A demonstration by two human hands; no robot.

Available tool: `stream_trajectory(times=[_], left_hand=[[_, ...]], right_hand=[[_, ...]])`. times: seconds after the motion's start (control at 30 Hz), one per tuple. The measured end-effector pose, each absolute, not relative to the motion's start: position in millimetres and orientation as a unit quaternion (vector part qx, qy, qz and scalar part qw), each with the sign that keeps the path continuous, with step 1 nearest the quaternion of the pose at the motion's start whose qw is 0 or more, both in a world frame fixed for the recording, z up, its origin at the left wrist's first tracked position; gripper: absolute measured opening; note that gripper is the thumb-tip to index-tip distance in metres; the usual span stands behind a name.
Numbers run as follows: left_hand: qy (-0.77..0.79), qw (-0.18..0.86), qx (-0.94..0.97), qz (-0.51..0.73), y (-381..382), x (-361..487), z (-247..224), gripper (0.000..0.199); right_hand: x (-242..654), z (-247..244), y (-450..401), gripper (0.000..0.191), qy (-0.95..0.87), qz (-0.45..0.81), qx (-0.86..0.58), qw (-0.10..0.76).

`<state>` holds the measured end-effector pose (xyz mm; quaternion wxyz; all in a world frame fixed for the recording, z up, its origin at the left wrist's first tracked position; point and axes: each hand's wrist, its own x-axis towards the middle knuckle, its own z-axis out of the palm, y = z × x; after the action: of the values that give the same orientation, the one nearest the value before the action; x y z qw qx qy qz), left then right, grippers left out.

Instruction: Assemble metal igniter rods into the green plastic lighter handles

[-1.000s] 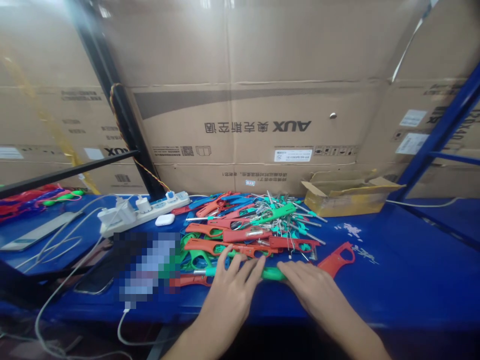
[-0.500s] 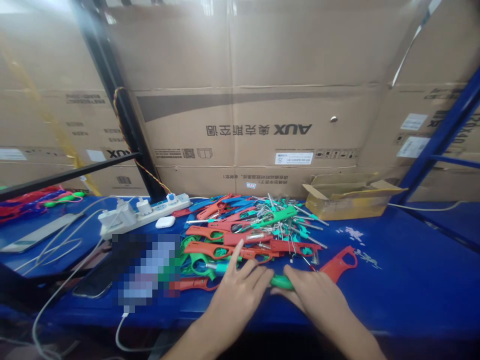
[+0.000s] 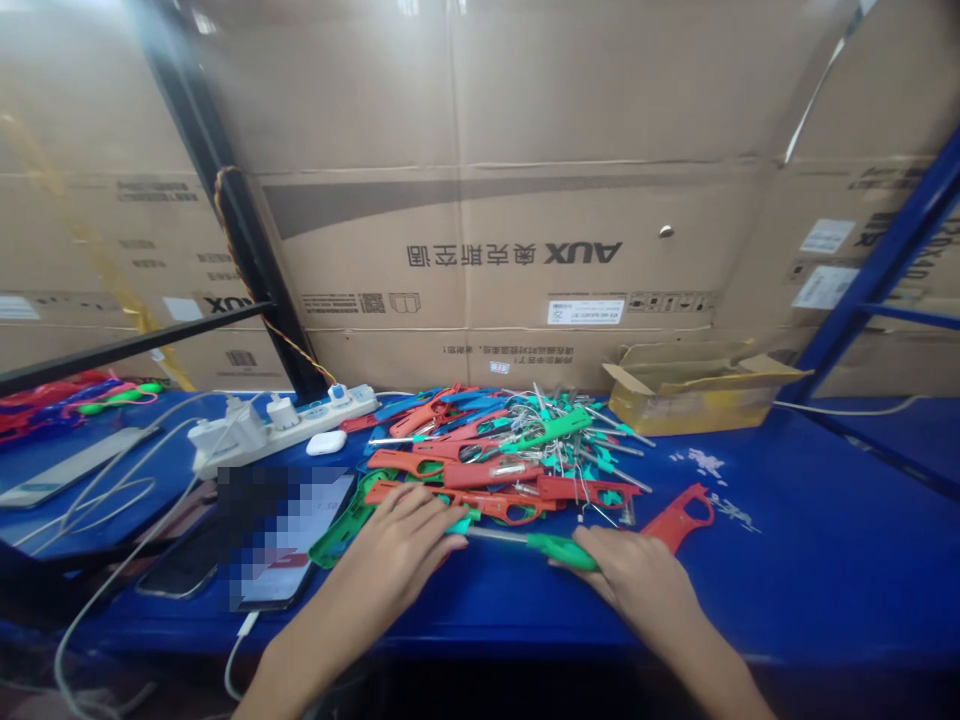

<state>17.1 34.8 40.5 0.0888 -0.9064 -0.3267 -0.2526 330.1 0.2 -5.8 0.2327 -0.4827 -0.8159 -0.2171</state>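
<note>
My right hand is closed around a green lighter handle. A thin metal tube runs left from this handle to a teal piece at the fingertips of my left hand. My left thumb and fingers pinch the teal piece; whether it is joined to the tube cannot be made out. Behind both hands lies a heap of lighter parts, with red casings, a green casing and teal-ended metal tubes. A red casing lies just beyond my right hand.
An open cardboard box stands at the back right, near small pale scraps. To the left are a power strip, a white earphone case, phones and loose cables. Cardboard walls off the back.
My left hand has moved left, away from my right hand, and the metal tube now shows between them. My right hand stays near its place, still holding the green handle.
</note>
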Motion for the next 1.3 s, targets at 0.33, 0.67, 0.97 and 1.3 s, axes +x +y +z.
stream_trajectory(times=[0.33,0.67,0.97,1.3], left_hand=[[-0.265,0.161,-0.912,-0.269,26.3,33.1,41.4,0.024],[-0.273,0.161,-0.903,-0.291,16.8,77.2,14.8,0.025],[-0.261,0.186,-0.904,-0.282,10.8,85.0,12.9,0.025],[-0.256,0.217,-0.899,-0.281,7.9,93.6,12.1,0.030]], right_hand=[[326.9,-12.0,-0.6,0.064,-0.830,-0.198,-0.468,0.230],[324.2,-12.0,-0.4,0.040,-0.850,-0.196,-0.444,0.206],[323.8,-11.6,-0.2,0.051,-0.845,-0.189,-0.446,0.228],[321.4,-7.6,-2.1,0.062,-0.827,-0.234,-0.437,0.266]])
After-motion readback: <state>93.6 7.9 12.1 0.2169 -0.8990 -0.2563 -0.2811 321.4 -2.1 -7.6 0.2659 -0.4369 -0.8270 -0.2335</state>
